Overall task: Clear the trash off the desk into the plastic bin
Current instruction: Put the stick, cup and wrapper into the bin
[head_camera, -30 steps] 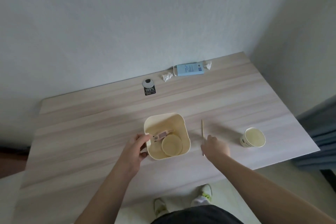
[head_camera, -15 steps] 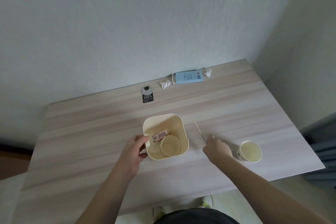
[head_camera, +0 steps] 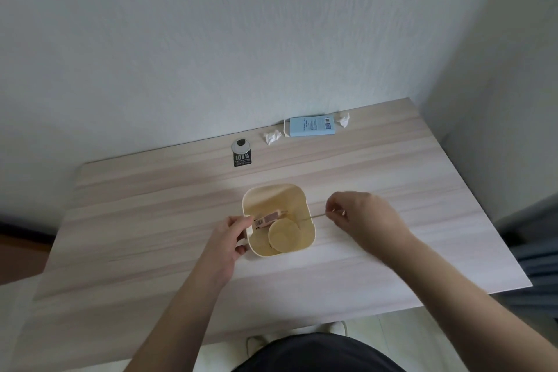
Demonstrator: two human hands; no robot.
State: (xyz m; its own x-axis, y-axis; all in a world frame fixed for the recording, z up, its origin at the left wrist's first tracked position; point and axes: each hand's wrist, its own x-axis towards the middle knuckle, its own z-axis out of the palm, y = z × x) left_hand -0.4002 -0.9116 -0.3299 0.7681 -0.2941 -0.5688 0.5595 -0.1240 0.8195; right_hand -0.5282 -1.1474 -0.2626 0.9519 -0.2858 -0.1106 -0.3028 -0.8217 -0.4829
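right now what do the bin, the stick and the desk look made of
Bin: cream plastic by the look, smooth matte walls and rounded corners.
Stick: thin, pale and straight, likely wood or bamboo; too fine to tell.
Desk: light wood grain in bands, matte, possibly laminate rather than solid wood.

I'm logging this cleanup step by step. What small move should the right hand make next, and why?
Probably let go of the thin wooden stick. The right hand pinches its outer end while the far tip already reaches over the rim of the plastic bin, which the left hand steadies, so releasing should drop it inside.
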